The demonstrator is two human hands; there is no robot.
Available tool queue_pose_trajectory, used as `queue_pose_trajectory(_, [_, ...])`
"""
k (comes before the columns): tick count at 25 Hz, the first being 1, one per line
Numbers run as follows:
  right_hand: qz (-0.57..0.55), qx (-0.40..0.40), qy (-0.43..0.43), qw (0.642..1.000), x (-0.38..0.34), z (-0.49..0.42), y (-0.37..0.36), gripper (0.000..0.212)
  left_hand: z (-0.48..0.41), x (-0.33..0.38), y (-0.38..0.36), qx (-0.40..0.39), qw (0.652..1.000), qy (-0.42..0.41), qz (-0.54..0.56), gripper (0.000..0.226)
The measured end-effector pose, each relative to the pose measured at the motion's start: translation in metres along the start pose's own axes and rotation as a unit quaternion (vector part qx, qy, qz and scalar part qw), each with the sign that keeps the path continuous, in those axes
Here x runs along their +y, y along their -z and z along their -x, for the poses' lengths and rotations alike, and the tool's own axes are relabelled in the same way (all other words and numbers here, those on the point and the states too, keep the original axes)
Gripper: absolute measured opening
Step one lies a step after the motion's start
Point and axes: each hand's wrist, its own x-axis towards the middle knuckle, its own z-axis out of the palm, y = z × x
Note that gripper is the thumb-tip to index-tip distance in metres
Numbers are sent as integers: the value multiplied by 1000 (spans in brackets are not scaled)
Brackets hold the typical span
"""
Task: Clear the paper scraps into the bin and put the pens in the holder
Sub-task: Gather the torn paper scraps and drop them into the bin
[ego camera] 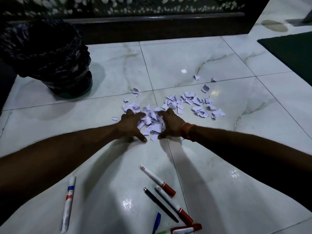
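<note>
Torn white paper scraps lie heaped on the marble floor. My left hand and my right hand press in on the heap from either side, fingers curled around the scraps. More scraps are scattered to the right. A bin lined with a black bag stands at the far left. Close to me lie a white marker with blue print, two white markers with red caps, a black pen, a blue pen and another red marker. No holder is in view.
The glossy white tiled floor reflects light. A dark wooden plinth runs along the back. A dark green mat lies at the far right. A few stray scraps sit beyond the main spread.
</note>
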Motion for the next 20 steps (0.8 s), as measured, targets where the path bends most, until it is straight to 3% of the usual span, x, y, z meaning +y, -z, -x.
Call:
queue_pose_trajectory(3, [-17, 7, 6, 1000, 0, -3, 6, 110, 1, -2, -5, 31, 998, -36, 32, 100])
queue_pose_trajectory(9, [4, -17, -14, 1000, 4, 0, 5, 123, 7, -8, -1, 56, 996, 15, 73, 119])
queue_pose_trajectory(11, [-5, -1, -1, 1000, -8, 0, 1, 108, 9, -1, -9, 68, 992, -24, 100, 96])
queue_pose_trajectory(13, [0, -2, 28, 1000, -24, -4, -3, 69, 11, 12, -12, 93, 986, -52, 128, 62])
queue_pose_trajectory(15, [-41, 10, 16, 999, -35, -11, -8, 41, 16, 27, -9, 93, 979, -39, 175, 53])
queue_pose_trajectory(20, [-205, 46, -29, 977, -34, -26, -19, 52, 20, 32, 1, 87, 958, 5, 273, 39])
